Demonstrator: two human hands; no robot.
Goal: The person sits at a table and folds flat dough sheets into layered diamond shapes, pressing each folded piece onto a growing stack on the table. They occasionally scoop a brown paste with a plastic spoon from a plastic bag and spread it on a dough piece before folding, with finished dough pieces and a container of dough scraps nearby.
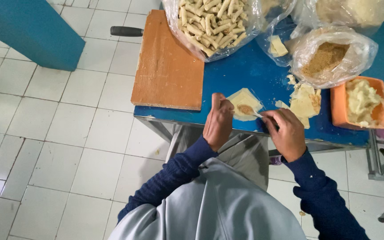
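A pale square pastry wrapper (244, 103) lies on the blue table (241, 73) near its front edge, with a small brown lump of filling on its middle. My left hand (218, 122) rests at the wrapper's left corner, fingers curled and touching it. My right hand (285, 132) is closed on a small spoon-like tool (258, 114) whose tip reaches the wrapper's right side. A stack of more wrappers (305, 101) sits just right of my right hand.
An orange wooden board (167, 62) covers the table's left part. A clear bag of rolled pastry sticks (212, 24) stands behind. A bag of brown crumbs (325, 58), an orange tub of pale mash (361, 102) and a black handle (126, 31) are around. White tiled floor lies left.
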